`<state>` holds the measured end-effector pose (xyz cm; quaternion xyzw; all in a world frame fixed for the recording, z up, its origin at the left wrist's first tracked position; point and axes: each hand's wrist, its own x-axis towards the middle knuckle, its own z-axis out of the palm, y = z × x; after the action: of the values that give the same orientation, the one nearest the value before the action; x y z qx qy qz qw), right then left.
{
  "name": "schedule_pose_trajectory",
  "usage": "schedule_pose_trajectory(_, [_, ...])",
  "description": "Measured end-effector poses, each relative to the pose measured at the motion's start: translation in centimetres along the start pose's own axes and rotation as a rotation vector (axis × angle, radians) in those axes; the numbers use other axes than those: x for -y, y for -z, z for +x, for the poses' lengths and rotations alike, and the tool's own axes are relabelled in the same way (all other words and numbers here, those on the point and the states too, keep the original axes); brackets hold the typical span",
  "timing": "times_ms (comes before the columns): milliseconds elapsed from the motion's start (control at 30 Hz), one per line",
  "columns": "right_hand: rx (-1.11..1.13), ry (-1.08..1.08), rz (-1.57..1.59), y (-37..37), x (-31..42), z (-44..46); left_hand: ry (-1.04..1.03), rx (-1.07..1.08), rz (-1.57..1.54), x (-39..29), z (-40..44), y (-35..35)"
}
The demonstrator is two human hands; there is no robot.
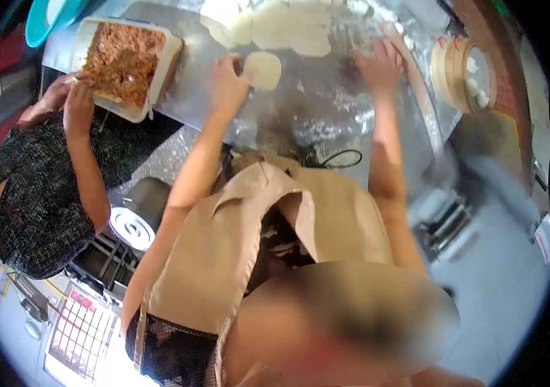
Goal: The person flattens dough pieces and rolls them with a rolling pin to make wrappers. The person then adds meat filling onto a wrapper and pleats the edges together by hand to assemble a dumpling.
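Note:
A round, flat dough wrapper (263, 71) lies on the metal table. At its left edge is my left hand (228, 89), fingers bent, with a gap between thumb and forefinger; the thumb is against or very near the dough. My right hand (379, 68) rests palm down on the floury tabletop, its fingers spread. Just to the right of it runs a long tan strip (420, 90), curved in this view; I cannot tell whether it is a stick or an edge. Beyond both hands, several thin dough wrappers (275, 27) overlap in a pile.
On the left stands a white tub (175, 48) of reddish-brown filling (126, 61). A co-worker's hands (75, 97) work beside it. A teal bowl (44, 26) is at the far left, and a bamboo steamer (446, 71) with white pieces sits right. Flour dusts the metal table (191, 97).

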<state>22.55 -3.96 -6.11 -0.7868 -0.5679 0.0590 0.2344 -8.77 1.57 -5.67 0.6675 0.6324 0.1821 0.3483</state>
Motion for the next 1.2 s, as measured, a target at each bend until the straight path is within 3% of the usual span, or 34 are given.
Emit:
schedule_pose_trajectory(33, [-0.145, 0.037, -0.086, 0.4, 1.5, 0.6, -0.087, -0.044, 0.198, -0.9, 0.8, -0.6])
schedule_pose_trajectory(67, [-0.291, 0.070, -0.175, 0.7, 3.0, 1.3, -0.111, -0.073, 0.189, -0.8, 1.8, -1.5])
schedule_pose_trajectory(100, [-0.270, 0.045, 0.070, 1.7, 5.2, 2.0, -0.051, -0.079, 0.077, 0.3, 1.7, -2.8])
schedule_pose_trajectory(133, [-0.283, 0.049, 0.064, 1.8, 6.7, 1.9, 0.010, -0.077, -0.036, 0.1, 1.6, -2.9])
schedule_pose_trajectory(167, [-0.239, -0.061, 0.249, 1.8, 8.0, 2.3, -0.005, -0.087, -0.048, 0.0, 2.0, -2.8])
schedule_pose_trajectory(200, [-0.185, -0.166, 0.435, 1.8, 8.9, 2.6, 0.117, 0.045, -0.074, -1.1, 2.0, -1.9])
schedule_pose_trajectory(233, [-0.171, -0.119, 0.518, 1.4, 9.7, 2.9, 0.246, 0.171, -0.101, -1.6, 2.1, -1.1])
schedule_pose_trajectory(267, [-0.150, -0.085, 0.528, 1.3, 10.8, 3.1, 0.267, 0.139, -0.115, -1.4, 2.5, -1.4])
schedule_pose_trajectory(333, [-0.027, -0.048, 0.591, 0.2, 14.0, 2.5, 0.268, 0.335, -0.007, 0.3, 2.5, -2.4])
schedule_pose_trajectory(400, [0.034, 0.060, 0.557, -0.7, 17.2, 1.5, -0.219, 0.108, -0.022, 1.6, 1.6, -2.8])
schedule_pose_trajectory(433, [0.172, 0.147, 0.611, -0.7, 20.1, 0.8, -0.287, 0.060, -0.121, 1.8, 1.4, -2.7])
schedule_pose_trajectory(467, [0.308, 0.230, 0.660, -1.0, 23.0, 0.3, -0.181, 0.065, -0.363, 1.9, 0.8, -2.5])
schedule_pose_trajectory(533, [0.276, 0.724, 0.422, -2.2, 28.5, -0.3, 0.099, 0.045, -0.972, 2.5, -0.9, -1.7])
schedule_pose_trajectory(600, [0.506, 0.810, 0.344, -3.5, 32.2, -1.2, 0.283, -0.007, -1.383, 3.7, -3.8, 0.2])
schedule_pose_trajectory(667, [0.437, 0.901, 0.388, -7.7, 33.5, -1.5, 0.363, -0.007, -1.541, 4.8, -6.5, 2.8])
schedule_pose_trajectory(733, [0.374, 1.004, 0.420, -8.5, 33.4, -1.1, 0.436, 0.152, -1.454, 5.2, -8.8, 6.8])
schedule_pose_trajectory(800, [0.341, 0.790, 0.493, -7.3, 33.3, -0.1, 0.415, 0.165, -1.569, 6.8, -10.4, 8.8])
schedule_pose_trajectory(833, [0.350, 0.801, 0.491, -6.4, 33.4, 0.4, 0.393, 0.157, -1.696, 7.1, -11.2, 10.4])
schedule_pose_trajectory(900, [0.280, 0.601, 0.778, -4.6, 33.2, 1.0, 0.381, 0.050, -1.804, 7.9, -11.8, 12.2])
schedule_pose_trajectory(933, [0.281, 0.597, 0.779, -5.1, 33.0, 1.0, 0.365, -0.003, -1.866, 8.1, -11.8, 13.2])
schedule_pose_trajectory(1000, [0.269, 0.689, 0.773, -6.8, 32.7, 1.3, 0.203, -0.087, -1.677, 9.1, -10.7, 15.4])
schedule_pose_trajectory(1033, [0.270, 0.691, 0.775, -7.0, 32.7, 1.2, 0.356, -0.259, -1.623, 9.4, -10.2, 16.7])
schedule_pose_trajectory(1100, [0.433, 0.593, 0.719, -7.2, 32.6, 0.4, 0.270, -0.359, -1.603, 10.3, -9.9, 19.8])
schedule_pose_trajectory(1200, [0.503, 0.490, 0.728, -5.9, 32.4, -0.5, 0.225, -0.386, -1.508, 9.4, -10.9, 23.4])
